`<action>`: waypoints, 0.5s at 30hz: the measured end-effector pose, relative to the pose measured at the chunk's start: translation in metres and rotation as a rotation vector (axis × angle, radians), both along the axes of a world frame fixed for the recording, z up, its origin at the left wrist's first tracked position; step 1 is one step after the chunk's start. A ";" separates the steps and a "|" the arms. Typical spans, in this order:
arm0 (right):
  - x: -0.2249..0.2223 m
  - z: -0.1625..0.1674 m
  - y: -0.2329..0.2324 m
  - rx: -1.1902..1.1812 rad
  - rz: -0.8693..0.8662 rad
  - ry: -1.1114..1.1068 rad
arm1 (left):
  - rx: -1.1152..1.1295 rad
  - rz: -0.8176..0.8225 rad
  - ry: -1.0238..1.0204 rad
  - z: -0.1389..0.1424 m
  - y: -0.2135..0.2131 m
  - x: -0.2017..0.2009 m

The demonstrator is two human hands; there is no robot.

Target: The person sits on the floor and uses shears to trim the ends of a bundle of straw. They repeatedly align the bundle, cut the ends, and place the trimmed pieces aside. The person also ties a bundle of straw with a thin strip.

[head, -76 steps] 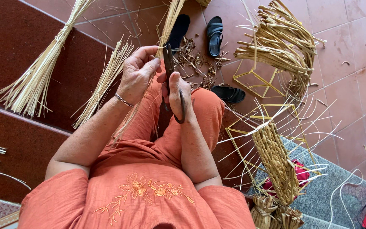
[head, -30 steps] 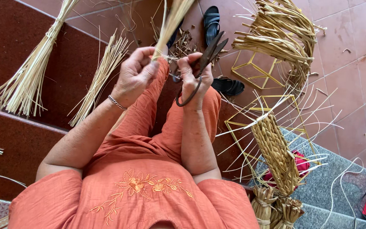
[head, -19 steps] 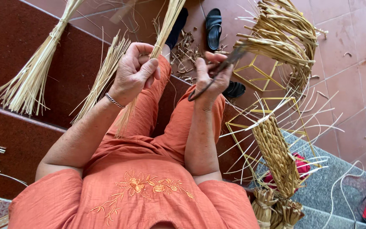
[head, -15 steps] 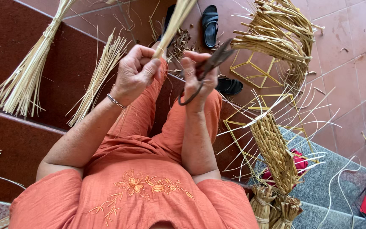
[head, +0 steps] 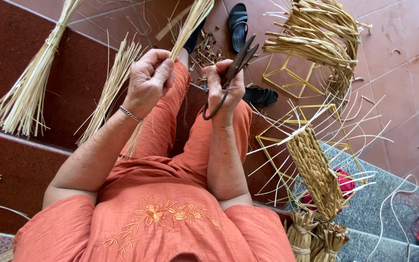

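My left hand is closed around a bundle of pale straw stalks that runs up and away over my knees. My right hand grips dark metal scissors, their blades pointing up and to the right, a little apart from the straw. Both hands hover above my lap in orange trousers, a thin bracelet on my left wrist.
Two loose straw bundles lie on the dark red step at left. A half-woven straw basket on a yellow wire frame and another woven piece stand at right. Black sandals and straw scraps lie on the tiled floor.
My right hand picked up the scissors and raised them beside the straw; the blades swung out to the right, then back nearer the bundle. My left hand kept its hold on the straw.
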State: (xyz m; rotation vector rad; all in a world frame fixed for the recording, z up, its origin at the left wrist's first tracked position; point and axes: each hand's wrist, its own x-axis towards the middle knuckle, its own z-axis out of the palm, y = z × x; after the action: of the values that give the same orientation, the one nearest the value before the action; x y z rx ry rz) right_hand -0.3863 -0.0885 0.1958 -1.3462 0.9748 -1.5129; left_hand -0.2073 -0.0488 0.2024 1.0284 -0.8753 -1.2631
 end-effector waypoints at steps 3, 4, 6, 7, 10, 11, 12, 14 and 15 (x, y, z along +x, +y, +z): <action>0.001 -0.002 0.001 -0.028 -0.063 0.050 | 0.017 -0.025 -0.039 0.006 0.002 0.000; 0.002 -0.002 0.002 -0.035 -0.097 0.084 | 0.020 -0.029 -0.036 0.007 0.003 0.000; 0.004 -0.002 0.002 0.010 -0.093 0.002 | 0.028 -0.043 -0.027 0.009 0.005 -0.001; 0.004 -0.001 0.002 0.030 -0.090 -0.038 | 0.022 -0.040 -0.057 0.010 0.005 -0.002; 0.002 0.002 0.005 0.024 -0.057 -0.065 | -0.025 -0.024 -0.138 0.009 0.003 -0.001; 0.002 0.003 0.005 0.019 -0.025 -0.111 | -0.057 -0.019 -0.156 0.009 0.003 -0.001; 0.000 0.004 0.005 0.012 0.005 -0.156 | -0.091 -0.017 -0.173 0.008 0.002 -0.001; -0.004 0.005 0.002 0.003 0.027 -0.242 | -0.086 -0.003 -0.222 0.008 0.000 0.004; -0.005 0.005 -0.002 0.004 0.021 -0.283 | -0.082 0.004 -0.246 0.008 0.000 0.006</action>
State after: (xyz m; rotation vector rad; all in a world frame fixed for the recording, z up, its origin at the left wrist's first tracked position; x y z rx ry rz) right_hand -0.3912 -0.0902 0.2010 -1.0984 0.7820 -1.6309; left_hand -0.2017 -0.0490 0.2109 1.1345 -1.1035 -1.1021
